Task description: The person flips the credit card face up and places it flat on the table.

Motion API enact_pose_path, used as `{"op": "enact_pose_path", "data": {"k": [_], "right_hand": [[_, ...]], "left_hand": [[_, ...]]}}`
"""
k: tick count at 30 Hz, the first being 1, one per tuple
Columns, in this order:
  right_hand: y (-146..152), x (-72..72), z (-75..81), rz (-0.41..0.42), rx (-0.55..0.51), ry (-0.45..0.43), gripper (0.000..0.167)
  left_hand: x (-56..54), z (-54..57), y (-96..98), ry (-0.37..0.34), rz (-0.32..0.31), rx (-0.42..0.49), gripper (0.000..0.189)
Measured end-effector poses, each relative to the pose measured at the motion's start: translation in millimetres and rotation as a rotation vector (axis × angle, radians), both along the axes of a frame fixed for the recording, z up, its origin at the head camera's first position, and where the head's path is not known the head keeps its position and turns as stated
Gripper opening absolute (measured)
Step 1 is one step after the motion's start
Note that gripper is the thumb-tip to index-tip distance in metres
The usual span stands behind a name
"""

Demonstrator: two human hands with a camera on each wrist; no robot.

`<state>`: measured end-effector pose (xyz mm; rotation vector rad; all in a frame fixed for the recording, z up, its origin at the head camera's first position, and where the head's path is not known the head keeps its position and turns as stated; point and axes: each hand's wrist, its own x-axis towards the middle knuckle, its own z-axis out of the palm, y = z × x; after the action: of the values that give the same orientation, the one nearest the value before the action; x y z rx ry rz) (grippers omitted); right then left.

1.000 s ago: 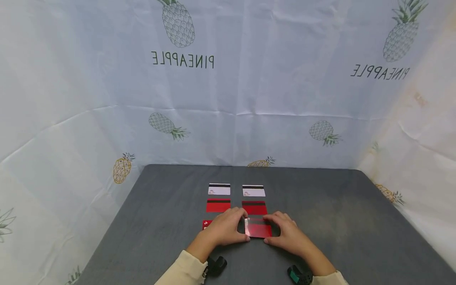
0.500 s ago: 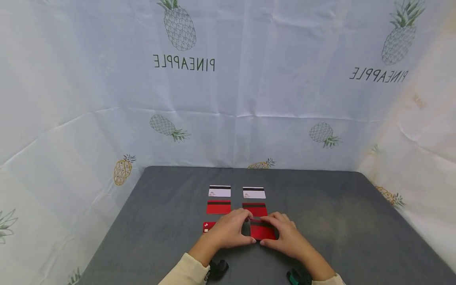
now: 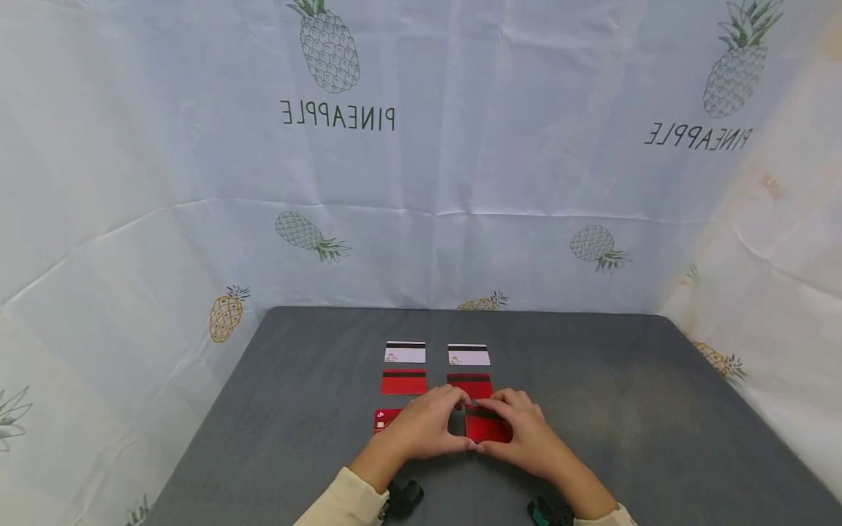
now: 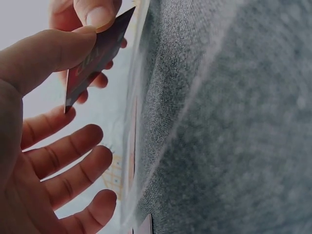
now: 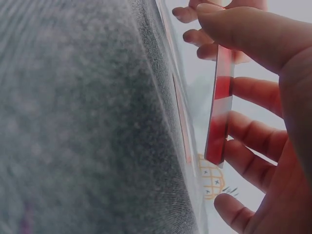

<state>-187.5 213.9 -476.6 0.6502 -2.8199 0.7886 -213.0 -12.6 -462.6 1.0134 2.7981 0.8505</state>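
A red card (image 3: 485, 427) with a dark stripe is held above the dark table, in the style of a bank card. My left hand (image 3: 426, 429) has its thumb and index finger at the card's left side. My right hand (image 3: 523, 431) holds the right part, thumb on the near edge and fingers at the far edge. The thumb tips meet at the near edge. In the left wrist view the card (image 4: 95, 61) appears tilted, with dark lettering on its face. In the right wrist view the card (image 5: 220, 112) shows nearly edge-on, glossy red.
Beyond the hands, two white striped cards (image 3: 405, 353) (image 3: 469, 356) lie in a row. Nearer lie two red striped cards (image 3: 404, 382) (image 3: 470, 386). A red chip card (image 3: 384, 419) is partly hidden by the left hand. A pineapple-print curtain (image 3: 434, 146) hangs behind the table (image 3: 316, 409).
The left hand has shifted right along the card, so both thumbs now meet. The card has turned slightly, losing its bright glare. The cards on the table stay put.
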Motion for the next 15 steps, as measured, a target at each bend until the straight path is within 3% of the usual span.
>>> {"op": "enact_pose_path", "data": {"k": [15], "right_hand": [[-1.3,0.7,-0.9,0.026,-0.040,0.006,0.060]], "left_hand": [[0.3,1.0,0.8,-0.003,-0.034,0.016,0.051]]}}
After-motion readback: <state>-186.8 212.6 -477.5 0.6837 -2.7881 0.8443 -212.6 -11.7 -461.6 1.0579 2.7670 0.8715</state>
